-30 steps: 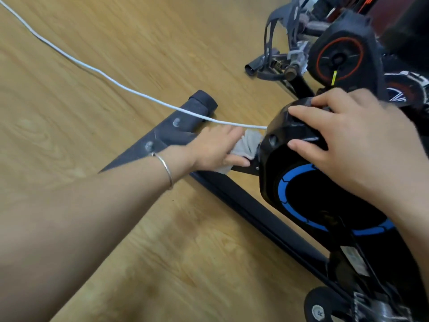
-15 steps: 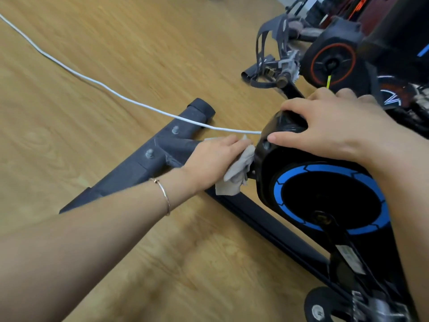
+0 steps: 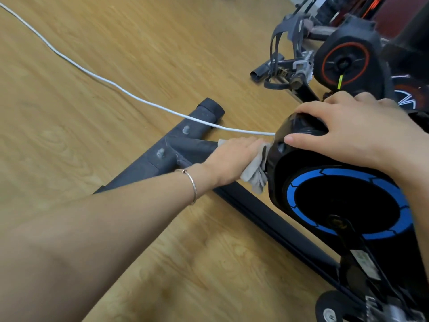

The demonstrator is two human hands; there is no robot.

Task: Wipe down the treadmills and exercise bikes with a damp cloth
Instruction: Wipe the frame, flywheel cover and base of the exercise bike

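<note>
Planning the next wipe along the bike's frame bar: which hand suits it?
Left: the left hand grips the grey cloth at the frame bar; the right hand just braces on the flywheel housing.

Grey cloth bunched against front edge of black, blue-ringed bike housing; dampness unclear.

A thin metal bangle is worn at the wrist of the left hand. It is seen as a plain, narrow hoop with a pale, pinkish-silver sheen. A small thickening, possibly a bead or clasp, is made out near its upper end, though this is left uncertain by the blur. The left forearm is shown bare from the wrist to the picture's edge. The right hand is likewise shown bare, with short, rounded nails, and the right forearm is seen only as a bare strip at the right edge.
</note>
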